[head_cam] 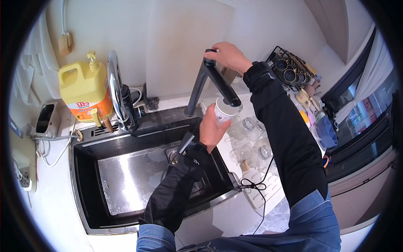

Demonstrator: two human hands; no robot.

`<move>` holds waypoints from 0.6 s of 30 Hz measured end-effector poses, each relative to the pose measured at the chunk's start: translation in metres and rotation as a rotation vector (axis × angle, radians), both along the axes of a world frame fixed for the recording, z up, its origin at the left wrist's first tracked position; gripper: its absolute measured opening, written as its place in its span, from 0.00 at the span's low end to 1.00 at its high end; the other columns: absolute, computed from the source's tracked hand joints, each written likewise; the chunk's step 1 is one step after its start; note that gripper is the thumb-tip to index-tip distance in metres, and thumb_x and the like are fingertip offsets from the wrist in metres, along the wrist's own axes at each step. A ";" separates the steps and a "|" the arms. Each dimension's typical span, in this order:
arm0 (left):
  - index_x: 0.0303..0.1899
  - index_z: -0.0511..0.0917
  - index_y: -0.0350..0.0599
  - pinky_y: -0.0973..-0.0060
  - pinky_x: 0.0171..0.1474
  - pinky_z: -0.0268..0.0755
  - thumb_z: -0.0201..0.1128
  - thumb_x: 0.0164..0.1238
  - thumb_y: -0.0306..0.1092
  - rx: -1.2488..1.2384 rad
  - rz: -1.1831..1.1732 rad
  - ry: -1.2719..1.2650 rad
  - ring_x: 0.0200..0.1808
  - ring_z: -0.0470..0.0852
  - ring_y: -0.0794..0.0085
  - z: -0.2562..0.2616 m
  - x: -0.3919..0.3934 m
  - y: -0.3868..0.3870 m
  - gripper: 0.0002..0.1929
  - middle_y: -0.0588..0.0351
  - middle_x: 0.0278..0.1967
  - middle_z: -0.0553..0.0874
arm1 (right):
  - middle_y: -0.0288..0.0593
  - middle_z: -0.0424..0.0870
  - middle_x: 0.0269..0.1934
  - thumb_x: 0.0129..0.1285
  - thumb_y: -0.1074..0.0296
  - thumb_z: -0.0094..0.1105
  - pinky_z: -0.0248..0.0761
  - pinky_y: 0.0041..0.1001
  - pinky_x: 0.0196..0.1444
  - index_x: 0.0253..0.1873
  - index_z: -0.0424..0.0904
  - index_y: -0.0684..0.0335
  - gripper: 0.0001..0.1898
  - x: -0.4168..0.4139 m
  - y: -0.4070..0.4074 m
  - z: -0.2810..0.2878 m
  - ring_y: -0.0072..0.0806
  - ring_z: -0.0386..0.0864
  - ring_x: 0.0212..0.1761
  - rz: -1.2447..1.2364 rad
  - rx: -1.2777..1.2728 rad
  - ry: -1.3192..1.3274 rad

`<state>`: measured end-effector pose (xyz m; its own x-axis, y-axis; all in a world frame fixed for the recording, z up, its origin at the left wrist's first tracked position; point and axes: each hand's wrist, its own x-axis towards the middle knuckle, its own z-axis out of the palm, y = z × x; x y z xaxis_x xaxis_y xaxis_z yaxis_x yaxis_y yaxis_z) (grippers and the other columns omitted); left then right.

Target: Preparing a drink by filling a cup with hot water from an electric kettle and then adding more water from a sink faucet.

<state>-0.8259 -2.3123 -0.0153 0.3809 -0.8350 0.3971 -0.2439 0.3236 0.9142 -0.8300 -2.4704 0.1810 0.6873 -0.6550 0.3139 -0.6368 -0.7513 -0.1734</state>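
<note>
My left hand [213, 129] grips a white patterned cup [223, 114], its mouth under the spout end of a black faucet [224, 83]. Whether water runs into the cup cannot be made out. My right hand [229, 56] rests on the faucet's top joint, fingers around the round black cap. Below my left forearm is a black sink [151, 217] with a wet metal floor and a drain partly covered by my sleeve. A curved chrome faucet [114, 85] stands at the sink's back left.
Glass jars [247, 124] stand on a ribbed drying mat [267, 192] right of the sink. Farther right, a black wire rack [281, 52] holds dark mugs. A yellow pump jug [82, 85] stands at back left near a white device [47, 118]. A black cord [252, 185] hangs over the mat.
</note>
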 end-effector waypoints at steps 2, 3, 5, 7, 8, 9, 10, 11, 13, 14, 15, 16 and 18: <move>0.63 0.66 0.36 0.60 0.59 0.71 0.73 0.54 0.34 0.030 -0.022 0.021 0.58 0.79 0.45 0.001 0.001 0.001 0.35 0.38 0.54 0.80 | 0.53 0.86 0.37 0.62 0.45 0.60 0.75 0.40 0.45 0.43 0.85 0.65 0.25 0.001 0.006 0.003 0.48 0.84 0.41 -0.047 0.050 0.055; 0.63 0.66 0.36 0.60 0.60 0.71 0.73 0.54 0.34 0.029 -0.021 0.021 0.58 0.78 0.45 0.000 0.000 0.002 0.36 0.38 0.54 0.80 | 0.53 0.86 0.37 0.62 0.45 0.60 0.75 0.40 0.45 0.43 0.85 0.65 0.25 0.000 0.007 0.002 0.48 0.84 0.41 -0.045 0.048 0.052; 0.63 0.66 0.36 0.60 0.60 0.71 0.73 0.54 0.34 0.028 -0.017 0.020 0.58 0.78 0.45 -0.002 0.001 0.002 0.36 0.38 0.54 0.80 | 0.51 0.86 0.42 0.63 0.45 0.58 0.74 0.39 0.48 0.48 0.84 0.63 0.24 -0.002 0.008 0.001 0.48 0.83 0.44 0.014 0.001 0.041; 0.63 0.65 0.36 0.60 0.60 0.71 0.73 0.54 0.34 0.023 -0.015 0.023 0.58 0.78 0.45 -0.001 0.000 0.003 0.36 0.38 0.55 0.80 | 0.49 0.86 0.44 0.63 0.44 0.58 0.74 0.39 0.50 0.51 0.83 0.61 0.25 -0.006 0.006 0.003 0.47 0.83 0.46 0.070 0.031 0.044; 0.63 0.65 0.36 0.60 0.60 0.71 0.73 0.54 0.34 0.023 -0.015 0.024 0.58 0.78 0.45 0.000 0.000 0.003 0.36 0.38 0.55 0.80 | 0.48 0.86 0.46 0.63 0.44 0.57 0.74 0.39 0.51 0.53 0.83 0.60 0.25 -0.007 0.005 0.003 0.47 0.82 0.49 0.127 0.063 0.047; 0.63 0.65 0.36 0.60 0.60 0.71 0.73 0.54 0.34 0.032 -0.014 0.027 0.58 0.78 0.45 0.001 -0.002 0.004 0.36 0.38 0.55 0.80 | 0.48 0.86 0.46 0.63 0.44 0.57 0.74 0.39 0.51 0.53 0.83 0.60 0.25 -0.006 0.005 0.004 0.47 0.82 0.49 0.125 0.066 0.050; 0.63 0.65 0.36 0.60 0.60 0.71 0.73 0.54 0.34 0.040 -0.015 0.030 0.58 0.78 0.45 0.002 -0.003 0.005 0.36 0.38 0.55 0.80 | 0.47 0.86 0.47 0.63 0.44 0.57 0.74 0.39 0.52 0.54 0.82 0.59 0.25 -0.006 0.005 0.006 0.46 0.82 0.49 0.095 0.067 0.077; 0.63 0.65 0.36 0.60 0.60 0.71 0.73 0.54 0.34 0.043 -0.018 0.034 0.58 0.78 0.45 0.002 -0.004 0.004 0.36 0.38 0.55 0.80 | 0.46 0.86 0.47 0.63 0.43 0.57 0.74 0.39 0.52 0.55 0.82 0.58 0.25 -0.006 0.004 0.007 0.46 0.82 0.50 0.063 0.067 0.104; 0.63 0.65 0.36 0.60 0.60 0.71 0.74 0.54 0.35 0.016 -0.024 0.034 0.58 0.79 0.46 0.001 0.001 0.004 0.36 0.39 0.55 0.80 | 0.44 0.86 0.45 0.64 0.45 0.58 0.74 0.35 0.44 0.57 0.81 0.58 0.26 0.000 0.014 0.010 0.39 0.81 0.38 0.011 0.082 0.117; 0.63 0.65 0.36 0.60 0.60 0.71 0.74 0.54 0.35 0.020 -0.024 0.036 0.58 0.79 0.46 0.001 0.002 0.004 0.36 0.39 0.55 0.80 | 0.43 0.87 0.43 0.64 0.46 0.60 0.74 0.30 0.36 0.59 0.80 0.59 0.26 0.004 0.020 0.011 0.33 0.80 0.27 -0.045 0.092 0.128; 0.63 0.65 0.36 0.60 0.59 0.71 0.74 0.54 0.35 0.020 -0.021 0.039 0.57 0.79 0.46 0.000 0.001 0.003 0.36 0.39 0.54 0.80 | 0.43 0.87 0.43 0.64 0.46 0.60 0.74 0.30 0.36 0.59 0.80 0.59 0.26 0.004 0.020 0.011 0.33 0.80 0.27 -0.048 0.093 0.131; 0.63 0.65 0.36 0.61 0.59 0.71 0.74 0.54 0.35 0.019 -0.019 0.043 0.57 0.79 0.46 0.001 0.000 0.003 0.36 0.39 0.54 0.80 | 0.41 0.86 0.42 0.64 0.46 0.60 0.73 0.30 0.33 0.58 0.80 0.59 0.25 0.004 0.020 0.011 0.30 0.77 0.24 -0.063 0.097 0.126; 0.62 0.66 0.37 0.62 0.58 0.72 0.74 0.54 0.34 0.007 0.002 0.032 0.56 0.81 0.50 -0.001 -0.002 0.001 0.35 0.41 0.53 0.81 | 0.40 0.86 0.41 0.64 0.46 0.60 0.71 0.29 0.30 0.58 0.80 0.59 0.25 0.005 0.022 0.011 0.28 0.75 0.21 -0.079 0.100 0.122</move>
